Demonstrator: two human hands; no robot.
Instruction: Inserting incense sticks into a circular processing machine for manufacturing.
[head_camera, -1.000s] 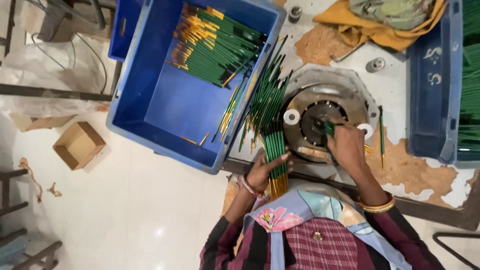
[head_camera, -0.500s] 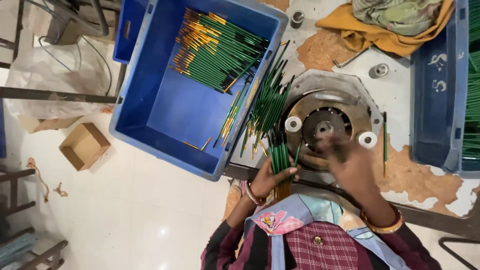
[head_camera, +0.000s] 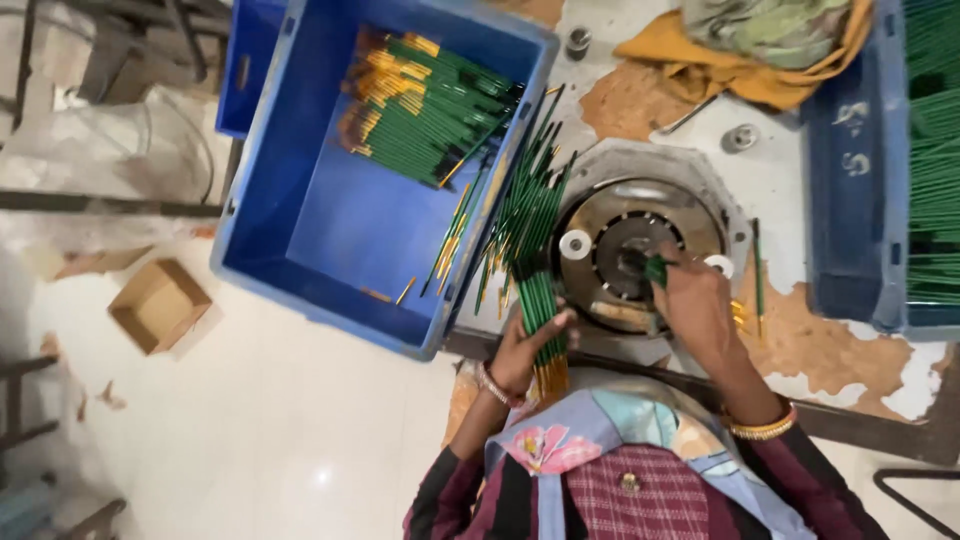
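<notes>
We see the left hand (head_camera: 527, 345) clamped around a fanned bundle of green pencils (head_camera: 530, 240), tips pointing toward 12 o'clock, likely kept close as a feed stock, while the right hand (head_camera: 695, 305) pinches a few green pencils (head_camera: 655, 268) at the round metal machine (head_camera: 640, 250). The worn, chipped desk (head_camera: 780, 190) carries a blue crate (head_camera: 330, 270) at 10 o'clock holding more pencils, another blue bin (head_camera: 850, 200) at 3 o'clock; pale tiled floor (head_camera: 250, 430) with a cardboard box (head_camera: 160, 305) at 9 o'clock.
</notes>
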